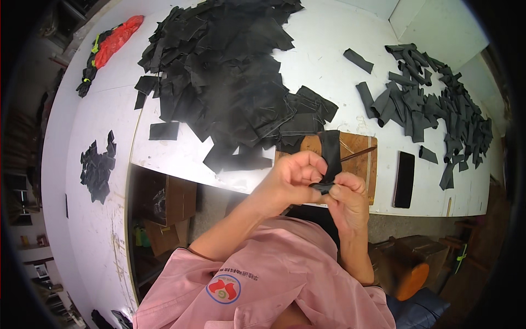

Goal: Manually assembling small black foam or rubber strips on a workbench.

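Note:
Between my two hands is a black fabric strip [330,151], held just in front of the table's near edge. Its upper part stands up over a wooden board, and its lower end is bunched at my fingertips. My left hand [298,175] pinches the strip from the left, fingers curled. From the right, my right hand [348,197] grips the lower end between thumb and fingers. On the wooden board [364,170] behind them lies a thin dark pointed tool [359,154]. The fingers partly hide the fold of the fabric.
A large heap of flat black fabric pieces [219,71] covers the white table's middle. Rolled or tubular black pieces [416,104] are scattered at right. A phone [404,180] lies right of the board. At left are a small black pile [97,172] and a red plastic bag [118,41].

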The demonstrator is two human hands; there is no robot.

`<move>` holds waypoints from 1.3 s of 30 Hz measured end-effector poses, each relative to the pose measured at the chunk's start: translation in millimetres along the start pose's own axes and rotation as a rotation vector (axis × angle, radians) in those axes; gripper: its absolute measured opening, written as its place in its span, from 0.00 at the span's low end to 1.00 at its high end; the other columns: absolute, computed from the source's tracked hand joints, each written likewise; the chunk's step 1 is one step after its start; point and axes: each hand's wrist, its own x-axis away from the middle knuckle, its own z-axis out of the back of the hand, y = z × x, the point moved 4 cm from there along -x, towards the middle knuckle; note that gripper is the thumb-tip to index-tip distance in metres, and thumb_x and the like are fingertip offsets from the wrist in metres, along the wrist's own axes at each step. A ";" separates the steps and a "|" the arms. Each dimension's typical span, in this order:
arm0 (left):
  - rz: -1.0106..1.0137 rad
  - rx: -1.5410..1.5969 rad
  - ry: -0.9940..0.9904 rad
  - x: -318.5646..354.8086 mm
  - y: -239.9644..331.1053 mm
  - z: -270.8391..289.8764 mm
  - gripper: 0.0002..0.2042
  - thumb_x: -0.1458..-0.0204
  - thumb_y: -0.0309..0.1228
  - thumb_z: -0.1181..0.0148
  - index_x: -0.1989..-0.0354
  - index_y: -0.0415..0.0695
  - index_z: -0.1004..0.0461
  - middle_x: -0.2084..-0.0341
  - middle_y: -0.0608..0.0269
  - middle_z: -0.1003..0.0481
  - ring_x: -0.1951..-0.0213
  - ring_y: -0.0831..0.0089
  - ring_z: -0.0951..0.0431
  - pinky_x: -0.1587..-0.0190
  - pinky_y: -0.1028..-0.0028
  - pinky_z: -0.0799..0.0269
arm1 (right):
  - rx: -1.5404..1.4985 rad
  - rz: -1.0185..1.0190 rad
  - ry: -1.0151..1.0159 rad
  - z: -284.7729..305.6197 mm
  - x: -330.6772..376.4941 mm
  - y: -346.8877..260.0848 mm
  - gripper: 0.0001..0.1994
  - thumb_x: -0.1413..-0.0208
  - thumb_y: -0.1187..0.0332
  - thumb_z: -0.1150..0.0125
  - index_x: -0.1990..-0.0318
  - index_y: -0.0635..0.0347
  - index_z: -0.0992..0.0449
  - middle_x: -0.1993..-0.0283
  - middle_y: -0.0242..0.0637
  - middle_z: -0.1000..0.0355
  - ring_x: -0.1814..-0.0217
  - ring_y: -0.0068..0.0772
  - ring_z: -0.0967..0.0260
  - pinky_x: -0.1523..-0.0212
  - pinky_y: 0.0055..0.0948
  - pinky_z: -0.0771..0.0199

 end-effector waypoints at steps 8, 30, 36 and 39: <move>-0.491 -0.612 0.445 2.0 8.4 -20.8 0.08 0.60 0.14 0.51 0.70 0.37 0.33 0.76 0.65 0.29 0.82 0.84 0.32 0.80 0.86 0.38 | 0.012 -0.019 -0.077 -16.0 4.0 -2.1 0.06 0.53 0.72 0.44 0.75 0.62 0.33 0.78 0.27 0.39 0.79 0.14 0.46 0.80 0.15 0.46; -0.600 -0.724 0.248 2.9 8.6 -46.9 0.11 0.56 0.16 0.51 0.62 0.36 0.32 0.80 0.67 0.32 0.83 0.86 0.36 0.80 0.87 0.41 | 0.897 0.738 0.072 -32.8 21.7 -69.3 0.03 0.57 0.77 0.43 0.75 0.65 0.32 0.74 0.36 0.36 0.76 0.24 0.39 0.77 0.19 0.40; -0.123 0.134 -0.069 -19.3 26.7 -57.3 0.08 0.53 0.18 0.51 0.65 0.33 0.39 0.67 0.46 0.32 0.89 0.86 0.39 0.90 0.85 0.45 | 0.680 0.477 -0.085 -36.3 4.4 -100.9 0.07 0.53 0.71 0.43 0.76 0.64 0.33 0.76 0.30 0.38 0.76 0.17 0.43 0.77 0.17 0.43; 0.037 0.636 -0.491 -22.7 34.3 -77.2 0.14 0.53 0.21 0.51 0.58 0.33 0.43 0.68 0.45 0.33 0.90 0.85 0.39 0.92 0.84 0.45 | 0.448 0.314 -0.232 -49.6 -2.2 -114.1 0.09 0.50 0.66 0.45 0.75 0.63 0.32 0.78 0.24 0.39 0.75 0.12 0.46 0.75 0.14 0.45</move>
